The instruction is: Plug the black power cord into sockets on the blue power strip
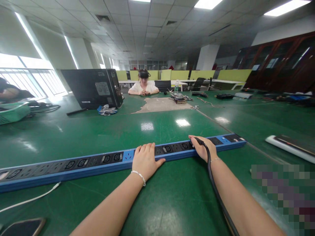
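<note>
A long blue power strip (98, 167) with black and blue sockets lies across the green table. My left hand (145, 160) rests flat over its middle, fingers on the top face and thumb pointing right along the near edge. Farther right, my right hand (204, 147) is closed round the plug end of a black cable (213, 183), at a socket of the strip. The hand hides the plug's tip, so how deep it sits cannot be made out. From there the cable runs down beside my right forearm to the bottom edge.
Beyond the strip stand a black computer case (91, 88) and gloves (107, 110). A person (144, 87) sits across the table (118, 126). A phone (23, 227) and white cable (36, 197) lie at the near left, a white-edged device (290, 147) at right, a green basket (14, 113) at far left.
</note>
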Action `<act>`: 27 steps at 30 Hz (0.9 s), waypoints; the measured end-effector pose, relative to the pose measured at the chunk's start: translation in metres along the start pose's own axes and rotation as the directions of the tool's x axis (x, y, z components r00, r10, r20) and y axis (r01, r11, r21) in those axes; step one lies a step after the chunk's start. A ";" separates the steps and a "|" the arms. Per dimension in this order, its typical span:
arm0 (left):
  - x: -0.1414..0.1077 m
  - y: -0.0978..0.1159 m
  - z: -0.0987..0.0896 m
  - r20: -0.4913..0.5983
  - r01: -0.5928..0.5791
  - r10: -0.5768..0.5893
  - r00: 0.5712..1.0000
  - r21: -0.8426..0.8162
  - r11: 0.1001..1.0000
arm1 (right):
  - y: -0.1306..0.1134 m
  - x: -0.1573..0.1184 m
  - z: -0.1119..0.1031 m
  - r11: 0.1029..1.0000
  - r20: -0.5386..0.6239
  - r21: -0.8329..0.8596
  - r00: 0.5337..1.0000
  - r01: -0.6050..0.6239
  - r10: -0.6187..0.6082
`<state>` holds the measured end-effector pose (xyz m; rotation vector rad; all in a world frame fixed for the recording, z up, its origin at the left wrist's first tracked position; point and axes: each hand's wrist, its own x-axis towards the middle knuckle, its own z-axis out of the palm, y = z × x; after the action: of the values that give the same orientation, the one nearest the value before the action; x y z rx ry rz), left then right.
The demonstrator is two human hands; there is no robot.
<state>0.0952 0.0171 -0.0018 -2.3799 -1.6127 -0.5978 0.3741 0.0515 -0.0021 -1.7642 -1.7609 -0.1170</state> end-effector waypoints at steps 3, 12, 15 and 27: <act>0.000 0.000 0.000 0.004 0.003 -0.003 1.000 -0.002 1.000 | -0.003 -0.008 0.001 0.999 -0.054 -0.010 0.998 0.038 -0.038; 0.001 0.001 -0.002 0.026 0.007 -0.007 1.000 -0.004 1.000 | -0.012 -0.026 0.006 0.997 -0.172 -0.071 0.985 0.003 -0.015; 0.000 0.001 -0.001 0.025 0.011 -0.011 1.000 -0.003 1.000 | -0.015 -0.026 0.008 0.996 -0.198 -0.073 0.979 -0.057 0.042; 0.000 0.001 0.000 0.013 0.016 -0.016 1.000 0.005 1.000 | -0.012 -0.025 0.012 0.999 -0.218 -0.009 0.976 -0.033 0.030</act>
<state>0.0960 0.0170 -0.0015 -2.3741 -1.6385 -0.5827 0.3563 0.0341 -0.0191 -1.7163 -1.5778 -0.2973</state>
